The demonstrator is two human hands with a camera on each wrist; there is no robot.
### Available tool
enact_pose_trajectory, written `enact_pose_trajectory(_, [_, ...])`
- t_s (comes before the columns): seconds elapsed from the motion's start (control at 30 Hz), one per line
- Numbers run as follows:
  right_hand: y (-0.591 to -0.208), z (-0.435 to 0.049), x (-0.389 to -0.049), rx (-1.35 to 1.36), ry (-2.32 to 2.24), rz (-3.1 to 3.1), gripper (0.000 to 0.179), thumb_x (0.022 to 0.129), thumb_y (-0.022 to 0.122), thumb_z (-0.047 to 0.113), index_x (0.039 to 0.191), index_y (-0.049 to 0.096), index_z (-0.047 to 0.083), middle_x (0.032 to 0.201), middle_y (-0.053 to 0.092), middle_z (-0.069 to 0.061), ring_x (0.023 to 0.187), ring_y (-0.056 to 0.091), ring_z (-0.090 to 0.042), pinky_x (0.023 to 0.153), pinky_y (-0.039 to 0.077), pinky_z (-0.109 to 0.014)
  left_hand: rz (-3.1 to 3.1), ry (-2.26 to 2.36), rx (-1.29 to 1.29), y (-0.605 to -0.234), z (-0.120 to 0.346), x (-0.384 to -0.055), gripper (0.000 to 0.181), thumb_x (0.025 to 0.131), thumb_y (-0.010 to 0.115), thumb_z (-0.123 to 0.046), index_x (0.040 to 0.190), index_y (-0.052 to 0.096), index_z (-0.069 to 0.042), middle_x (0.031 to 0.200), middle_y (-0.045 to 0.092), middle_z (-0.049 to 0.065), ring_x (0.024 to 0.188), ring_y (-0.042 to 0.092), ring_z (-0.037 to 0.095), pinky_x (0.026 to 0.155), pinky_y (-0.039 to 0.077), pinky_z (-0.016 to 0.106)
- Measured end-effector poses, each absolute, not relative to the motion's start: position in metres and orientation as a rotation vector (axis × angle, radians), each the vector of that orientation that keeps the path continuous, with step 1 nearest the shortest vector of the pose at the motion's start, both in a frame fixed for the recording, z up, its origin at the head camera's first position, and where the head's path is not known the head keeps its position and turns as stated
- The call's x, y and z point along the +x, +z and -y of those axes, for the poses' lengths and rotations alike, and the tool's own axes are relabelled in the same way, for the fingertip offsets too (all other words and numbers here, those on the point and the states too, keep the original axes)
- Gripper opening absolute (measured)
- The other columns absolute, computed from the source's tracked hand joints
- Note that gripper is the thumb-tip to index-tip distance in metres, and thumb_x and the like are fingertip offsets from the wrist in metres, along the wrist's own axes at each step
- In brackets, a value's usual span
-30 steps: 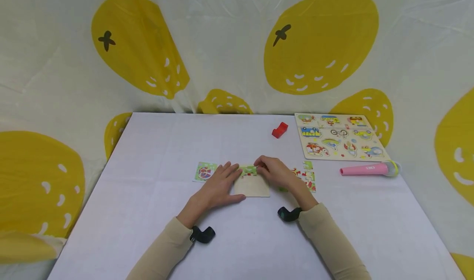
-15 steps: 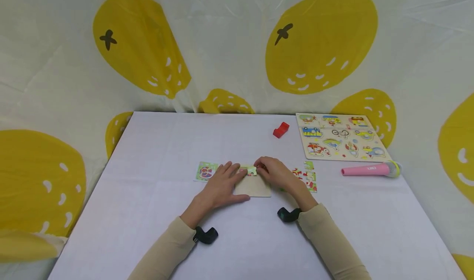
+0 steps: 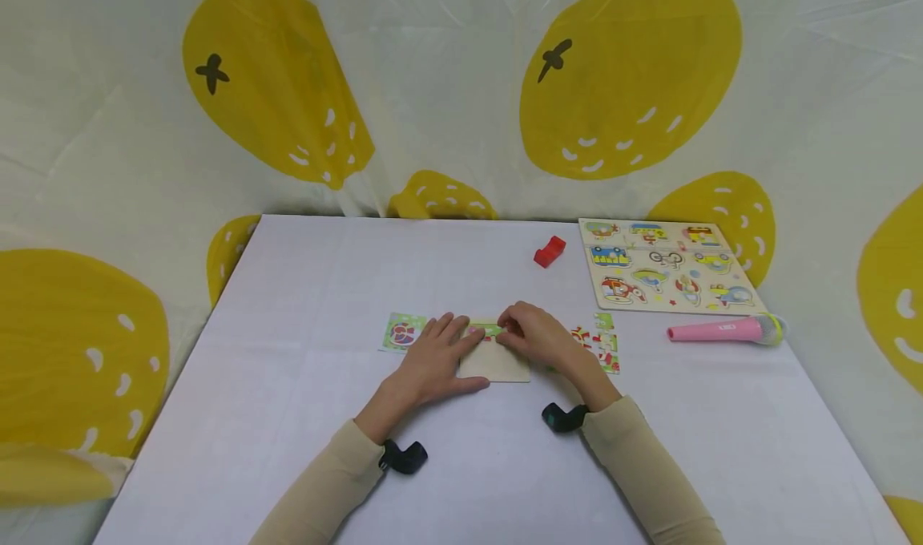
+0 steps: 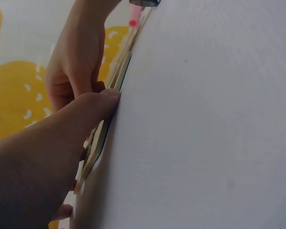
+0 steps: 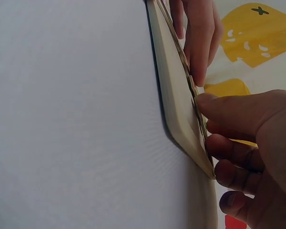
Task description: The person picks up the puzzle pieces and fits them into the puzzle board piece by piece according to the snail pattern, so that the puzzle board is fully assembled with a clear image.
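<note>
A small pale wooden puzzle board (image 3: 496, 366) lies flat on the white table, with green and red puzzle pieces (image 3: 490, 329) along its far edge. Across its left side rests my left hand (image 3: 433, 359), fingers spread and mostly straight. The left thumb (image 4: 107, 95) touches the board's near edge. My right hand (image 3: 537, 337) is over the far right corner, its curled fingers and thumb pinching a puzzle piece that they mostly hide. In the right wrist view the right thumb (image 5: 210, 101) meets the row of thin pieces on the board.
Several loose puzzle pieces (image 3: 606, 343) lie right of the right hand. A picture card (image 3: 401, 333) is left of the left hand. Farther back are a red block (image 3: 550, 252), a peg puzzle with vehicles (image 3: 671, 266) and a pink toy microphone (image 3: 721, 330).
A piece by the right fingertips appeared light and tilted half a second ago; now it sits lower in the far row. The left hand has shifted slightly right across the board.
</note>
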State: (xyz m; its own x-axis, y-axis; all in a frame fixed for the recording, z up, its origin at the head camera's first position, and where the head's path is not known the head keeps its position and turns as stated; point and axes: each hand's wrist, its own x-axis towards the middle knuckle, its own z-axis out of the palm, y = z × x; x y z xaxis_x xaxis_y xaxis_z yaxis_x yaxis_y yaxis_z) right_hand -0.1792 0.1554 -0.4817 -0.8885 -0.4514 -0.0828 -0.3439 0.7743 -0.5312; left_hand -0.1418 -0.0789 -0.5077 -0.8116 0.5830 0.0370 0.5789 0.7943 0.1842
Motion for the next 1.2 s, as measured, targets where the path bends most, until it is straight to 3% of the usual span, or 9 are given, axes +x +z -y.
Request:
enact_pose_trajectory(0.77, [-0.4805, -0.1584, -0.1804, -0.575, -0.758, -2.742, 0.03, 0.092, 0.073, 0.029, 0.116, 0.067, 0.012, 0.098, 0.06, -0.001, 0.09, 0.054, -0.016, 0.081, 0.049, -0.03, -2.917, 0.376, 0.965, -0.5057, 0.0832, -0.1437, 0.085, 0.087, 0.057, -0.072, 0.15, 0.047, -0.015, 0.157, 0.04, 0.009, 0.15, 0.032, 0.036, 0.124, 0.027, 0.053])
enact_pose_trajectory(1.03, [-0.4819, -0.1555, -0.1804, -0.579, -0.744, -2.747, 0.029, 0.092, 0.073, 0.03, 0.114, 0.068, 0.012, 0.097, 0.06, 0.0, 0.088, 0.054, -0.016, 0.08, 0.05, -0.029, -2.903, 0.341, 0.939, -0.5056, 0.0805, -0.144, 0.084, 0.088, 0.053, -0.075, 0.153, 0.042, -0.024, 0.158, 0.037, 0.007, 0.151, 0.03, 0.034, 0.124, 0.026, 0.053])
enact_pose_trajectory(1.2, [-0.4831, -0.1549, -0.1802, -0.563, -0.756, -2.748, 0.029, 0.092, 0.073, 0.031, 0.114, 0.068, 0.013, 0.099, 0.061, 0.0, 0.089, 0.055, -0.016, 0.083, 0.051, -0.03, -2.909, 0.334, 0.939, -0.5034, 0.08, -0.143, 0.082, 0.088, 0.053, -0.074, 0.152, 0.045, -0.023, 0.158, 0.038, 0.007, 0.151, 0.03, 0.035, 0.124, 0.026, 0.054])
